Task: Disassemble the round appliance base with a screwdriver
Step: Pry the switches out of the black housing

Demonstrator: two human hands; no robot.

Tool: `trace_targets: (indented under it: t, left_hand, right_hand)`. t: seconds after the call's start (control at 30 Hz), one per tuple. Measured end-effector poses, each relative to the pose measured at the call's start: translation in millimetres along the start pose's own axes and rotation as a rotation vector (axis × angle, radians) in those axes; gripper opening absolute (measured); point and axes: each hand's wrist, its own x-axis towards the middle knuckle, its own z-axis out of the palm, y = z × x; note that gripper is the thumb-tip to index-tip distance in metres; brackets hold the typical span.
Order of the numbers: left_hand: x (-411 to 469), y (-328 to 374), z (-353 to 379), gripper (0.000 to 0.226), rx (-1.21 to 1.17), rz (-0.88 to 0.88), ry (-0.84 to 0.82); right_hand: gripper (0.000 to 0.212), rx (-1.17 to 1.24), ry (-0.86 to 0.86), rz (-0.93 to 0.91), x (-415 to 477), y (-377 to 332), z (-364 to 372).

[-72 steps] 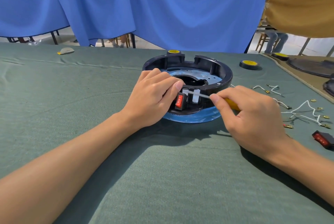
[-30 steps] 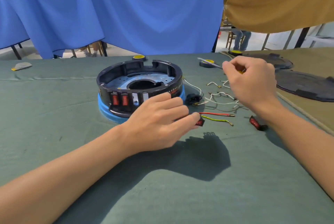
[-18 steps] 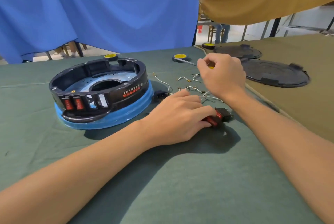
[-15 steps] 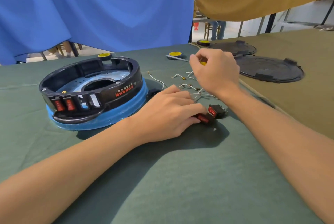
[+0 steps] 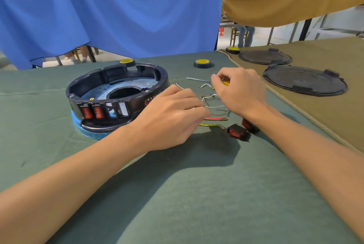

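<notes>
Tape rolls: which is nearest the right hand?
The middle roll, in the open on the green cloth just beyond the right hand. The others sit behind the base and by the far black cover.

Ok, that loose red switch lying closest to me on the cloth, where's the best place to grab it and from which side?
Probably pinch the loose switch by its black body's side walls, not the red rocker face, which would likely tip. Come from above on the near side: the cloth is bare there, while a second switch and the right forearm crowd its far side.
</notes>
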Motion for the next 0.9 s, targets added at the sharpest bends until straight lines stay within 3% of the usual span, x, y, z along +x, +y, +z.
trace_targets:
  t: [0.33,0.4,0.5,0.67,0.8,0.9]
  left_hand:
    - [-59.0,-33.7,-53.5,0.016,0.246,-0.143,0.264]
    - [-75.3,-42.9,-57.9,0.016,0.279,-0.279,0.306]
    - [-100.8,-53.2,-59.3,0.014,0.249,-0.629,0.390]
    - [-115.6,-61.9,-54.8,0.043,-0.126,-1.302,0.390]
    - [-106.6,-50.9,-47.2,0.063,-0.577,-1.483,0.453]
    - [-103.5,-56.7,-46.7,0.039,-0.742,-1.560,0.537]
  right_hand:
    - [0.029,0.069,-0.125,-0.105,-13.0,-49.0,2.2]
    - [0.024,0.102,-0.139,-0.150,-14.8,-61.9,1.2]
    - [0.020,0.145,-0.178,-0.206,-11.2,-80.0,1.7]
    - [0.014,0.202,-0.245,-0.306,4.2,-109.3,11.2]
    - [0.015,0.182,-0.271,-0.323,14.9,-125.4,23.5]
    - [0.017,0.151,-0.335,-0.317,16.8,-133.2,32.8]
